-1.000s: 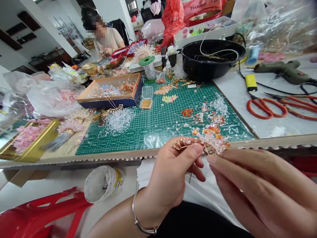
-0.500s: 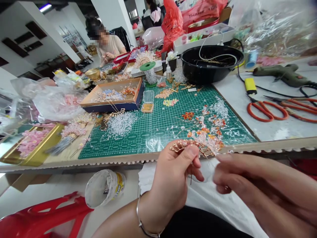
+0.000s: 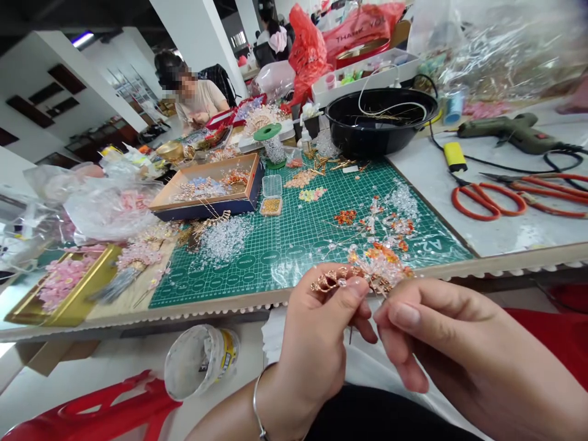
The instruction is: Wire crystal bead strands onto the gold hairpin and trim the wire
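While left fingers (image 3: 351, 293) pinch the beaded wire ornament (image 3: 379, 268), right fingers (image 3: 404, 316) curl just beside it.

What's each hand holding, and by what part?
The left hand pinches a beaded gold wire ornament by the stem behind its coils. The right hand's fingertips are near its beaded sprays; any grip there cannot be told.

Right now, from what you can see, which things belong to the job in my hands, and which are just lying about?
In use: left hand, pinching a gold-wire crystal-bead ornament; right hand, close beside it.

Lying about: orange-handled scissors; hot glue gun; black bowl; white plastic tub.
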A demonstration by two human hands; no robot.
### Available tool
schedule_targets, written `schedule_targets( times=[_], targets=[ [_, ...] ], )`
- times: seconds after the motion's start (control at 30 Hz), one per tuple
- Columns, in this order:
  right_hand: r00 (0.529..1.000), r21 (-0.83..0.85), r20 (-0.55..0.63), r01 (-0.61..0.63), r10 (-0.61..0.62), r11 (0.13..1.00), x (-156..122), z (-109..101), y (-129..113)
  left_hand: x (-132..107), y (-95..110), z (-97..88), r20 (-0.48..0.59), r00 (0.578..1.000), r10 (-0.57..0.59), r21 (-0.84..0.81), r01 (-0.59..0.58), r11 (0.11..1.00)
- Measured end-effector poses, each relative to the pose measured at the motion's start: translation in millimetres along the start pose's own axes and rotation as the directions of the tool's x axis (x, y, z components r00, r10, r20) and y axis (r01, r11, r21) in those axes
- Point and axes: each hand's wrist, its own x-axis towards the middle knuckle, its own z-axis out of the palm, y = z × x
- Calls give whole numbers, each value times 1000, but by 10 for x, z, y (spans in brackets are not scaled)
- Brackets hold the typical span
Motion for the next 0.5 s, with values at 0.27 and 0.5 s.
schedule_targets(
  times=[0.27,0.5],
  targets=[
    [855,-551,-114,369,-505,748,-93,-89,66,12,28,13,-7,1000,11,79,-11,997],
    [827,-872,8,281,-562,401,-51,-118,-27,-3,13,17,24,1000,12,39,-13,999]
  ],
)
